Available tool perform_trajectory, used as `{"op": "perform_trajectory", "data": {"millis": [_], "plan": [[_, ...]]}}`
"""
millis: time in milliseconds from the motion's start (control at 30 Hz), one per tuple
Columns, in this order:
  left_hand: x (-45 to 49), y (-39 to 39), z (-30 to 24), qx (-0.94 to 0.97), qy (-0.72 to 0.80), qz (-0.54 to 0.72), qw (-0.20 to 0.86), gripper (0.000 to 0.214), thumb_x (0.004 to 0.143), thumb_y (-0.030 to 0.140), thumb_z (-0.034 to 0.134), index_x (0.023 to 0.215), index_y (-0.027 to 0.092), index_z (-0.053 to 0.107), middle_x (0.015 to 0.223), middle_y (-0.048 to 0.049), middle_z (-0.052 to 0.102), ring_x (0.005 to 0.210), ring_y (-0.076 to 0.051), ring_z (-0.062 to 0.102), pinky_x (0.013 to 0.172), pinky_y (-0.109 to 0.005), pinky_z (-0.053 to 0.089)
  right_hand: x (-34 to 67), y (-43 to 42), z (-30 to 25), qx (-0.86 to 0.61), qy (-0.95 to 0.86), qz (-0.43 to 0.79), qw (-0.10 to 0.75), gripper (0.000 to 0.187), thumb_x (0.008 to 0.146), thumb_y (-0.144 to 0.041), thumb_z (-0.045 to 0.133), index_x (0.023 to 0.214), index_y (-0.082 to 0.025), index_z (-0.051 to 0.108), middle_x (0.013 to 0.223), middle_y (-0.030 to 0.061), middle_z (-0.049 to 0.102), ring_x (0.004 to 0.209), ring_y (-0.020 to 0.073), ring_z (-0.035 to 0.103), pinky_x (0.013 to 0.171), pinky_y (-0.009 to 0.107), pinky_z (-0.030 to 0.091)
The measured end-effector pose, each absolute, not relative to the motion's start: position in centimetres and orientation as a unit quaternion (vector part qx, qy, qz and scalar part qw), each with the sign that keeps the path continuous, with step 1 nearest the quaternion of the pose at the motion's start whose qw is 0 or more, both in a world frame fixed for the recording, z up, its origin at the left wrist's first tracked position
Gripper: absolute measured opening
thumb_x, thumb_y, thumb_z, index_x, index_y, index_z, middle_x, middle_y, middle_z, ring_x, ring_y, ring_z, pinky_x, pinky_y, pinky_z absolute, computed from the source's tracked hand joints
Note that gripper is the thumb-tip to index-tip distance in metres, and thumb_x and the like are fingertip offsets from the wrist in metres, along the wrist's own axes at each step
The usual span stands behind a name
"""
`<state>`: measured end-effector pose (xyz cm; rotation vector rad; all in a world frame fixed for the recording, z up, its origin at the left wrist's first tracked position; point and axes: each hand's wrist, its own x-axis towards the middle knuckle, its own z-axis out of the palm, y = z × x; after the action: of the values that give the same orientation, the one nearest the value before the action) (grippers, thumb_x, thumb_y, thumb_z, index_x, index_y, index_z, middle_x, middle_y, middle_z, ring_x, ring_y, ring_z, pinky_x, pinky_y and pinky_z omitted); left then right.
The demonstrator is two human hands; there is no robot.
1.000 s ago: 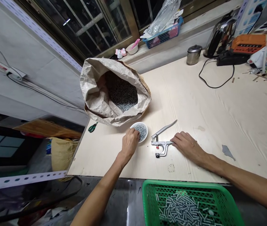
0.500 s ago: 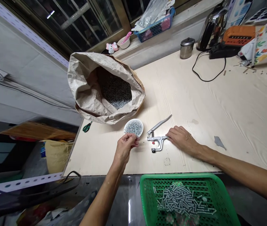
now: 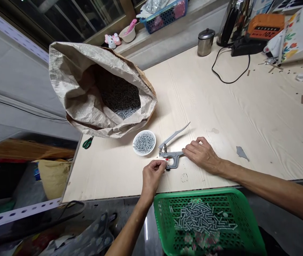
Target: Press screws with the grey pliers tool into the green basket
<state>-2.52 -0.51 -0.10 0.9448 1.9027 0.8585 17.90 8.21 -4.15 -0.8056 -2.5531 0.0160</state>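
Note:
Grey hand-held snap pliers [image 3: 176, 155] lie on the table with their lever raised, a coil spring and a red tip at the jaw. My right hand [image 3: 203, 154] grips the end of their lower handle. At the jaw, my left hand [image 3: 153, 174] is closed in a pinch; whatever is between its fingertips is too small to make out. Just behind it stands a white bowl [image 3: 154, 143] full of small shiny metal pieces. A green basket [image 3: 194, 193] at the table's front edge holds a heap of slim, ridged metal pieces [image 3: 198, 217].
A large woven sack [image 3: 72, 103] of dark metal pieces stands open at the back left. Green-handled scissors [image 3: 87, 143] lie beside it. Farther back are a lidded metal canister [image 3: 205, 43], an orange box [image 3: 265, 26] and a black cable [image 3: 227, 82]. A grey scrap [image 3: 242, 153] lies to the right.
My left hand has moved from the white bowl rightward to the jaw of the snap pliers. My right hand stays on the handle. The whole view has shifted slightly.

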Motion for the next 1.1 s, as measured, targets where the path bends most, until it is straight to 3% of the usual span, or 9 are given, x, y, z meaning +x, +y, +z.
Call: {"op": "perform_trajectory", "data": {"millis": [300, 533, 767, 867, 933, 1033, 1100], "plan": [[-2.6, -0.5, -0.5, 0.455, 0.774, 0.284, 0.336, 0.024, 0.073, 0.038, 0.062, 0.070, 0.016, 0.070, 0.074, -0.0039, 0.069, 0.068, -0.016, 0.062, 0.064, -0.024, 0.045, 17.8, 8.0, -4.0, -0.289, -0.928, 0.018, 0.235, 0.032, 0.094, -0.008, 0.034, 0.083, -0.022, 0.061, 0.074, 0.0012, 0.058, 0.073, 0.0169, 0.042, 0.076, 0.036, 0.027], [-3.2, 0.8, 0.4, 0.370, 0.766, 0.215, 0.480, 0.019, 0.064, 0.033, 0.065, 0.060, 0.015, 0.064, 0.050, 0.0009, 0.058, 0.046, -0.011, 0.051, 0.047, -0.023, 0.042, 17.4, 8.0, -4.9, -0.292, -0.931, 0.011, 0.219, 0.034, 0.095, -0.009, 0.032, 0.075, -0.021, 0.057, 0.071, 0.0012, 0.056, 0.072, 0.0167, 0.040, 0.074, 0.036, 0.025], [-3.5, 0.8, 0.3, 0.391, 0.762, 0.170, 0.487, 0.018, 0.062, 0.030, 0.065, 0.052, 0.016, 0.060, 0.044, 0.0021, 0.055, 0.042, -0.010, 0.050, 0.046, -0.021, 0.041, 17.2, 8.0, -5.3, -0.280, -0.936, 0.046, 0.206, 0.030, 0.095, -0.010, 0.035, 0.077, -0.021, 0.056, 0.076, 0.0020, 0.059, 0.075, 0.0172, 0.042, 0.074, 0.036, 0.025], [-3.7, 0.5, 0.0, 0.410, 0.759, 0.164, 0.479, 0.021, 0.065, 0.031, 0.064, 0.050, 0.017, 0.059, 0.042, 0.0015, 0.055, 0.043, -0.011, 0.051, 0.047, -0.022, 0.041, 17.5, 8.1, -4.6, -0.286, -0.940, 0.071, 0.172, 0.022, 0.095, -0.019, 0.041, 0.082, -0.021, 0.059, 0.081, 0.0030, 0.062, 0.079, 0.0186, 0.046, 0.075, 0.037, 0.029], [-3.7, 0.3, -0.2, 0.415, 0.759, 0.157, 0.476, 0.022, 0.066, 0.031, 0.063, 0.050, 0.017, 0.059, 0.042, 0.0011, 0.055, 0.043, -0.011, 0.052, 0.048, -0.022, 0.042, 17.9, 8.4, -4.1, -0.277, -0.942, 0.100, 0.164, 0.016, 0.092, -0.033, 0.051, 0.096, -0.021, 0.061, 0.100, 0.0066, 0.064, 0.092, 0.0221, 0.050, 0.081, 0.039, 0.032], [-3.7, 0.2, -0.4, 0.410, 0.767, 0.144, 0.472, 0.021, 0.066, 0.031, 0.064, 0.052, 0.016, 0.060, 0.042, 0.0007, 0.056, 0.042, -0.012, 0.052, 0.049, -0.022, 0.042, 18.2, 9.5, -3.4, -0.256, -0.944, 0.123, 0.168, 0.064, 0.078, -0.054, 0.065, 0.128, -0.017, 0.047, 0.138, 0.0164, 0.045, 0.122, 0.0315, 0.039, 0.094, 0.047, 0.032], [-3.7, 0.2, -0.4, 0.405, 0.772, 0.140, 0.470, 0.021, 0.067, 0.031, 0.064, 0.053, 0.016, 0.061, 0.042, 0.0008, 0.056, 0.042, -0.012, 0.053, 0.048, -0.022, 0.042, 18.0, 10.8, -3.1, -0.250, -0.949, 0.118, 0.154, 0.085, 0.069, -0.061, 0.069, 0.135, -0.015, 0.040, 0.143, 0.0199, 0.038, 0.130, 0.0360, 0.030, 0.099, 0.053, 0.029]]}}
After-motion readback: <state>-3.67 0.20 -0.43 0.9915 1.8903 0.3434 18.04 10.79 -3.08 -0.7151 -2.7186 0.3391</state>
